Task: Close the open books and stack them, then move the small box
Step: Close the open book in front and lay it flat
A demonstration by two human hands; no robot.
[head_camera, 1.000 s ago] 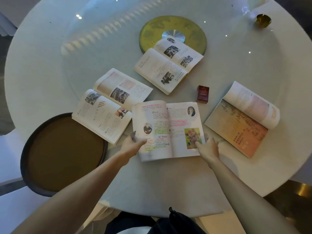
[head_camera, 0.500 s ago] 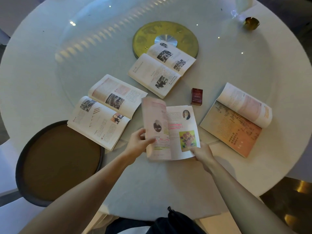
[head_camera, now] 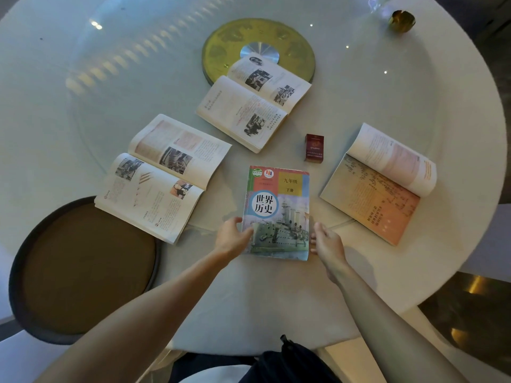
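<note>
A closed history book point(head_camera: 276, 211) with a warship on its cover lies flat in front of me on the round white table point(head_camera: 276, 299). My left hand point(head_camera: 231, 240) holds its lower left edge, thumb on the cover. My right hand point(head_camera: 327, 243) is beside the lower right edge, fingers apart and just touching it. Three books lie open: one to the left point(head_camera: 163, 178), one farther back point(head_camera: 253, 103), and one to the right point(head_camera: 378, 183). The small red box point(head_camera: 314, 148) stands just beyond the closed book's far right corner.
A golden disc point(head_camera: 221, 42) sits at the table's middle, partly under the far book. A small brass bowl point(head_camera: 401, 20) is at the far right. A round brown stool point(head_camera: 83, 266) stands under the left book's corner. A dark bag point(head_camera: 290, 360) lies at my lap.
My left hand swung the left half of the near book over to the right, so it went from open to closed, cover up. My right hand slid off the page to the edge.
</note>
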